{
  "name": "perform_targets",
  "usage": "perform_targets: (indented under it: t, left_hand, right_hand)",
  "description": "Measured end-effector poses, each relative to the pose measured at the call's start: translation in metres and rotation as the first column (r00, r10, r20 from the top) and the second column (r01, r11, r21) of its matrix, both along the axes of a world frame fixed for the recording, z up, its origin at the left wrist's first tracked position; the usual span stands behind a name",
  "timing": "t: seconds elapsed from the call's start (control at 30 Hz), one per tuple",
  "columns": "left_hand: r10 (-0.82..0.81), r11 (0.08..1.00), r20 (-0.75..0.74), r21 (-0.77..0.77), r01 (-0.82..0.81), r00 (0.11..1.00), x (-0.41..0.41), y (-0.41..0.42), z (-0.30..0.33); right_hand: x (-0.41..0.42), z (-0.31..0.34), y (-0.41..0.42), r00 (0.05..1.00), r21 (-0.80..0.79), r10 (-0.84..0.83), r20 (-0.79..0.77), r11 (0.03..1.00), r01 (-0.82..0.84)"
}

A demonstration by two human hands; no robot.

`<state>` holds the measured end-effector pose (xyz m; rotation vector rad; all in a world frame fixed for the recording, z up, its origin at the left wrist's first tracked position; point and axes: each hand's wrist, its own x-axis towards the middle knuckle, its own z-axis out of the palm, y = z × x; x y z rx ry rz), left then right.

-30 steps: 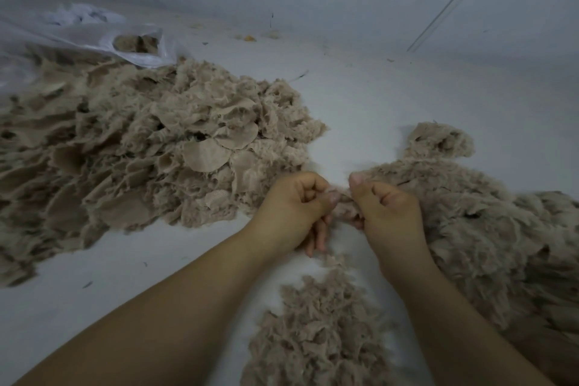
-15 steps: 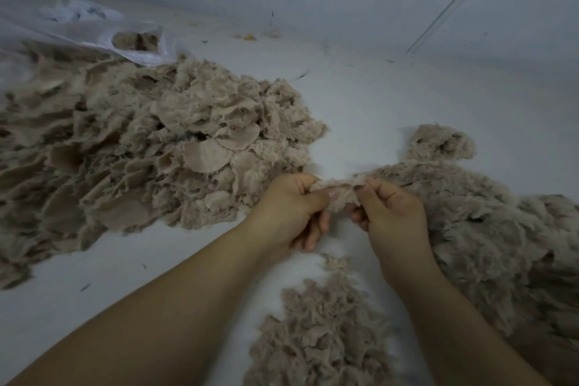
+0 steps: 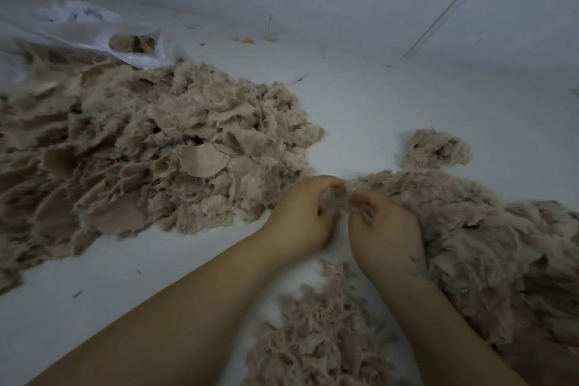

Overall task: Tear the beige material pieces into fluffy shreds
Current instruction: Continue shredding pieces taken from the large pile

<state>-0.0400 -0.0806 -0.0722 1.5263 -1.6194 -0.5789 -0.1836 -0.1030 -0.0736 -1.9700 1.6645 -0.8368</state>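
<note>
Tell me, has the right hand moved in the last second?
Barely. The right hand is a touch lower against the small shredded clump behind it, and it sits close to the left hand, both pinching a beige piece.

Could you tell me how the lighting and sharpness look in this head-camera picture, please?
Head view: dim, flat, bluish light with only soft shadows and no glare; the left hand, right hand and the beige piece they pinch are slightly soft; the left-edge pile smears; the wall line slants.
</note>
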Motion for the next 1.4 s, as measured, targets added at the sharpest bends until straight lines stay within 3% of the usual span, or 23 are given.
perform_targets:
  t: [0.17,0.33,0.43,0.53,0.67,0.83,0.93,1.07,1.13,1.2,1.27,1.4]
  left_hand:
    - [-0.030,0.998,0.442,-0.042,0.054,0.897,-0.014,-0.003,0.006]
    - [-0.017,0.996,0.448,-0.069,0.054,0.894,-0.013,-0.007,-0.001]
    - [-0.057,0.992,0.433,-0.076,0.099,0.900,-0.012,-0.006,0.000]
    - [-0.049,0.990,0.296,-0.112,0.085,0.954,-0.011,0.000,0.002]
    - [-0.033,0.995,-0.098,-0.102,0.023,0.995,-0.012,0.018,0.003]
    - [0.084,0.996,-0.548,0.038,-0.076,0.832,-0.005,0.018,0.005]
    - [0.058,0.997,-0.496,0.066,-0.028,0.866,-0.005,0.016,0.004]
    - [-0.039,0.997,-0.098,0.064,0.045,0.994,-0.011,0.013,-0.001]
    - [-0.043,0.999,-0.041,-0.008,0.043,0.998,-0.013,0.012,0.001]
    - [-0.041,0.997,-0.120,-0.069,0.033,0.992,-0.013,0.012,0.004]
    - [-0.003,0.997,-0.307,-0.074,-0.020,0.952,-0.010,0.013,0.004]
    - [0.048,0.998,-0.675,-0.005,-0.070,0.736,0.006,0.015,0.003]
  right_hand:
    - [0.004,-0.007,0.001,0.983,-0.018,-0.009,0.184,1.000,0.012]
    - [0.001,-0.002,0.000,0.934,-0.107,-0.035,0.355,0.991,0.078]
    - [0.002,-0.001,-0.002,0.941,0.066,0.020,0.337,0.997,-0.045]
    - [0.000,-0.002,-0.008,0.977,0.166,-0.049,0.207,0.986,0.014]
    - [-0.009,-0.001,-0.013,0.971,0.183,-0.131,0.198,0.979,0.095]
    - [-0.009,-0.002,-0.010,0.967,0.107,-0.087,0.240,0.992,0.063]
    - [-0.007,-0.003,-0.009,0.972,0.074,-0.060,0.228,0.996,0.044]
    - [-0.006,-0.006,-0.010,0.978,0.017,-0.047,0.201,0.999,0.044]
    - [-0.006,-0.007,-0.011,0.971,0.013,-0.042,0.237,0.999,0.040]
    - [-0.006,-0.006,-0.011,0.968,0.014,-0.039,0.248,0.999,0.037]
    - [-0.007,-0.006,-0.011,0.968,0.017,-0.045,0.248,0.999,0.042]
    - [-0.015,-0.005,-0.015,0.974,-0.012,-0.111,0.195,0.993,0.115]
